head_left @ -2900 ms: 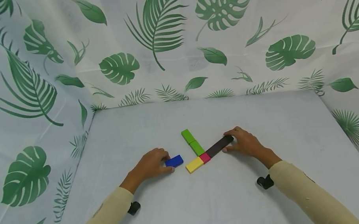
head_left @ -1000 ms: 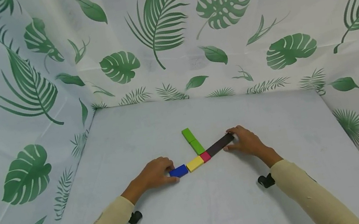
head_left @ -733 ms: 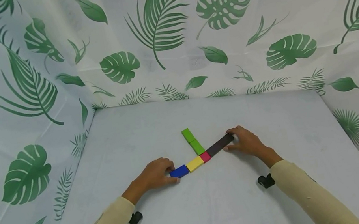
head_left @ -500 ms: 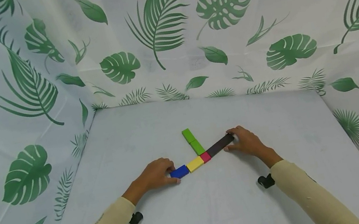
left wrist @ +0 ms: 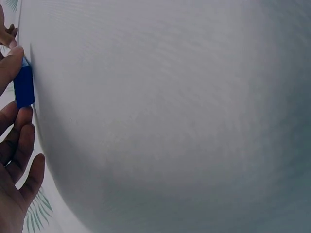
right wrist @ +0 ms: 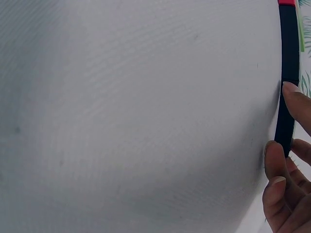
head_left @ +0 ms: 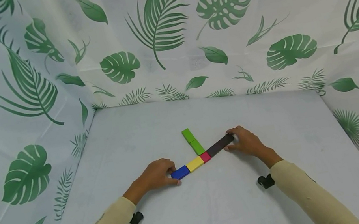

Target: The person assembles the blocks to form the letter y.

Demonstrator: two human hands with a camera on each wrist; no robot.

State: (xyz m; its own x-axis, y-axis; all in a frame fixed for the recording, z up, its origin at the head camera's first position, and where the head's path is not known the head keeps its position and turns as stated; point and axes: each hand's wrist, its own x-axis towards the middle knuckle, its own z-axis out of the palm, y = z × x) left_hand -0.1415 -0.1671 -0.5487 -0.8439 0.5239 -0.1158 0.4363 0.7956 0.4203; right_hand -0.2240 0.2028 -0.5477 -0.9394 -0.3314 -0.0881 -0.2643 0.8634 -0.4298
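My left hand (head_left: pixel 157 174) pinches a blue block (head_left: pixel 180 173) between thumb and fingers; the left wrist view shows this blue block (left wrist: pixel 24 87) too. Its far end meets a yellow block (head_left: pixel 195 164), followed by a small red block (head_left: pixel 205 157). A black strip (head_left: pixel 217 146) continues the slanted row up to the right; the right wrist view shows a seam across this black strip (right wrist: pixel 289 43). With thumb and fingers, my right hand (head_left: pixel 247 142) grips its outer end. Two green blocks (head_left: pixel 198 147) lie end to end, branching away from the row near the red block.
Everything lies flat on a pale-covered table (head_left: pixel 211 210). A white curtain (head_left: pixel 177 20) with green leaf prints hangs behind and along both sides. A dark wrist camera (head_left: pixel 265 181) sits below the right wrist, another dark camera (head_left: pixel 136 219) below the left.
My left hand has brought the blue block nearer and to the right, from apart to the end of the yellow block. The right hand keeps its hold on the black strip, nearly still.
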